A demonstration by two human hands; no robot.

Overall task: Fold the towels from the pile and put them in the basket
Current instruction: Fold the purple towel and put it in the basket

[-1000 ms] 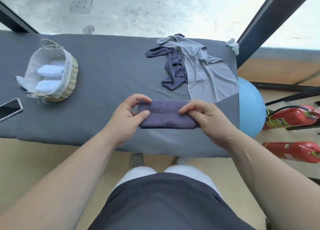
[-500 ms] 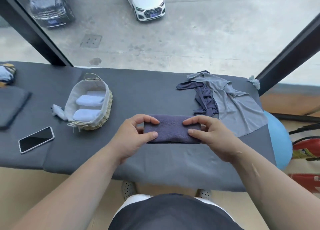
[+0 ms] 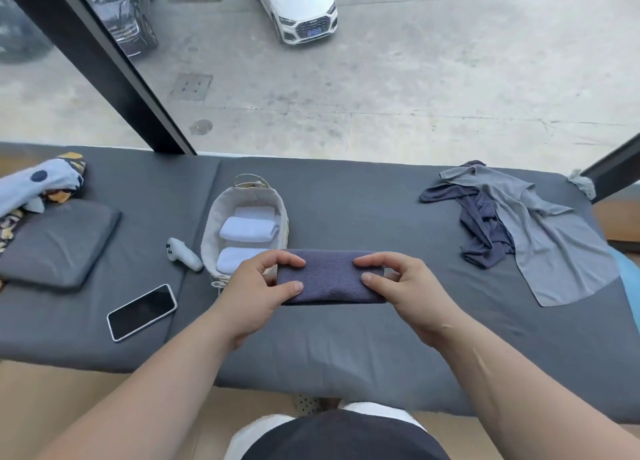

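The folded dark purple towel (image 3: 330, 279) sits in the middle of the view, a thick flat band lying crosswise, just to the right of the basket's (image 3: 210, 227) near corner. The left hand (image 3: 258, 286) pinches its left end and the right hand (image 3: 405, 286) its right end, each with the thumb on the near side and the fingers curled over the far edge, so both ends of the towel are covered. Whether it rests on the grey bench (image 3: 346, 338) or is held just above it cannot be told.

The basket holds three folded white towels (image 3: 247, 231) in a row (the nearest is partly hidden behind the left hand). Well off to the right lies the pile (image 3: 526, 224), a light grey cloth draped over a dark one, with how many pieces are in it hard to make out.

Left of the basket lie a small white object (image 3: 183, 254) too small to identify, a phone (image 3: 142, 312) face up, and a grey cushion (image 3: 59, 243). A patterned cloth (image 3: 38, 182) is cut off by the left edge, and a blue shape (image 3: 632, 286) by the right edge.
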